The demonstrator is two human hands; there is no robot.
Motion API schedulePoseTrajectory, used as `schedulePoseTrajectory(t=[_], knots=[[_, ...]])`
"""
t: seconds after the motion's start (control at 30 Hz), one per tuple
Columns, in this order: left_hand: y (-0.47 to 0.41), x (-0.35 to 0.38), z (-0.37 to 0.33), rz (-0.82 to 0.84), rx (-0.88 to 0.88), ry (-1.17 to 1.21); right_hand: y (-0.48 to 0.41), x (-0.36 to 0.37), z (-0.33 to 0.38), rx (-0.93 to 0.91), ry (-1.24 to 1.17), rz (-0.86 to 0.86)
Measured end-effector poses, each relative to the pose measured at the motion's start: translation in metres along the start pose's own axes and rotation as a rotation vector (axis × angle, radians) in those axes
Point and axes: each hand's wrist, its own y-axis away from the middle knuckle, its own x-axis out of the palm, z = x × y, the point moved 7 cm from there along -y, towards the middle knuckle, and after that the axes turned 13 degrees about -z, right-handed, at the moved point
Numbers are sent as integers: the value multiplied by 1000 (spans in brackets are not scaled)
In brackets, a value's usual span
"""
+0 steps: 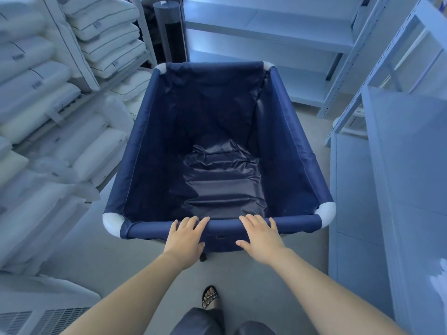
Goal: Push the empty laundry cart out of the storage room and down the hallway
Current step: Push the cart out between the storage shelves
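A dark blue fabric laundry cart (145,141) with white corner joints stands in front of me, its inside empty. My left hand (185,235) lies on the cart's near top rail, left of the middle, fingers curled over the rail. My right hand (261,235) rests on the same rail to the right, fingers spread over the top and thumb below. One small dark wheel (204,257) shows under the near edge.
Shelves stacked with white pillows (55,97) line the left side close to the cart. White metal shelving (278,39) stands ahead and at the right. A pale cabinet (387,189) stands close on the right. A dark cylinder (169,27) is behind the cart. The floor is grey.
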Motion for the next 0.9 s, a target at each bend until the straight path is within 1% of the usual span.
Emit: schedulePoseTrajectory(t=[0.3,0.4,0.47,0.53,0.73,0.9], knots=[[67,-1,-17,24,-25,31,57,2,-10,-13,15,8],[84,-1,-25,14,-32,12,74,2,-15,12,-4,16],[94,1,-26,4,-74,-7,85,1,-20,31,-10,22],[104,4,-26,-2,-115,-25,93,0,-25,44,5,17],[125,17,-21,-6,-141,-18,118,6,-43,88,59,8],[131,27,-31,-12,-103,35,127,14,-45,67,58,18]])
